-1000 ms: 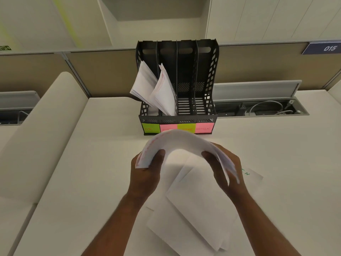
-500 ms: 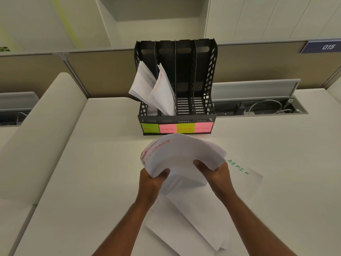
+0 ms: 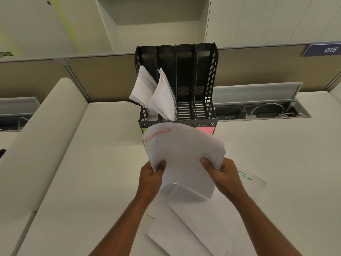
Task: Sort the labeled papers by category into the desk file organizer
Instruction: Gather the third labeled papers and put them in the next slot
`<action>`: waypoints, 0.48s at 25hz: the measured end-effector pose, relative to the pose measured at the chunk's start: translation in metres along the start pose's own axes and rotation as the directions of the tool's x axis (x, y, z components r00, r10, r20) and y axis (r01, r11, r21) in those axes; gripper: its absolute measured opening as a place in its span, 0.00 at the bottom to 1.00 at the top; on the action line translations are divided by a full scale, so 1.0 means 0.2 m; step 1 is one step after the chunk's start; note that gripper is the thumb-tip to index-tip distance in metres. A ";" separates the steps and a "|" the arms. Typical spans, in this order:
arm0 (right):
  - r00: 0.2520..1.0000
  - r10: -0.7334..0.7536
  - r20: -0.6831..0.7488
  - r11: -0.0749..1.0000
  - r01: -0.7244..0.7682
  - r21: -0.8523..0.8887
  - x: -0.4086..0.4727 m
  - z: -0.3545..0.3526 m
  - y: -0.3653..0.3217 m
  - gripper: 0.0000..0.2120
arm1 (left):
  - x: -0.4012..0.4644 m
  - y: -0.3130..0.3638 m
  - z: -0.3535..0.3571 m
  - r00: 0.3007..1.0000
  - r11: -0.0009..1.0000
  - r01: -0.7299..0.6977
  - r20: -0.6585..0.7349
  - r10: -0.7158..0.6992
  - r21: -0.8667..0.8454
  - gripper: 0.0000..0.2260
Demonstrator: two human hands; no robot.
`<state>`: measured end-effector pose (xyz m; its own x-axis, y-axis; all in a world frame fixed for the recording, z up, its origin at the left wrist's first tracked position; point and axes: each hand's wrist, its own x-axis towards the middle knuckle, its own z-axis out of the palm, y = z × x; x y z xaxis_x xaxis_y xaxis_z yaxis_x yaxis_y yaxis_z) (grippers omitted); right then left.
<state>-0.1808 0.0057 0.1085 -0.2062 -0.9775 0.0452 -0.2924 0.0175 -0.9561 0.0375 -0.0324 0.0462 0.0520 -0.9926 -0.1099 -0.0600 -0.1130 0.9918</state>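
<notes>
A curved stack of white papers [image 3: 181,156], its top sheet lettered FINANCE in red, is held up over the desk. My left hand [image 3: 150,177] grips its left edge and my right hand [image 3: 224,175] grips its right edge. Behind it stands the black desk file organizer [image 3: 208,78] with four slots. The two left slots hold leaning white papers [image 3: 143,87] [image 3: 164,97]; the two right slots show bare slats. The stack hides most of the coloured labels; a pink one [image 3: 205,129] shows. Loose white sheets [image 3: 193,230] lie under my forearms, one lettered ADMIN [image 3: 246,177] in green.
A white desk [image 3: 92,182] with a raised cream ledge [image 3: 44,130] at the left. An open cable tray with wires [image 3: 265,110] runs behind the organizer at the right. A tan partition [image 3: 103,76] and cabinets stand at the back, with a sign reading 015 [image 3: 330,49].
Both hands have lifted the FINANCE stack up and forward toward the organizer, so it now covers most of the coloured labels. The stack has turned from arched flat to more upright.
</notes>
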 end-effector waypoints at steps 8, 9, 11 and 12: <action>0.938 -0.342 0.048 0.792 0.315 -0.523 0.10 -0.07 -0.33 0.05 | 0.42 0.65 0.23 0.956 0.955 -0.290 0.062 0.286 0.056 0.04; 0.935 -0.355 0.018 0.791 0.311 -0.527 0.13 -0.05 -0.37 0.07 | 0.47 0.73 0.29 0.946 0.946 -0.319 0.072 0.315 0.055 0.06; 0.929 -0.367 -0.053 0.805 0.289 -0.519 0.19 -0.04 -0.41 0.15 | 0.54 0.89 0.39 0.941 0.946 -0.323 0.111 0.318 0.030 0.18; 0.918 -0.385 -0.096 0.808 0.284 -0.517 0.24 -0.03 -0.43 0.17 | 0.57 0.96 0.44 0.954 0.964 -0.267 0.140 0.265 -0.002 0.25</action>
<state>-0.1709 -0.0409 0.1950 -0.1667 -0.8839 0.4370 -0.7774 -0.1548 -0.6097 -0.0566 -0.1721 0.2185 -0.1059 -0.9832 0.1484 -0.0696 0.1562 0.9853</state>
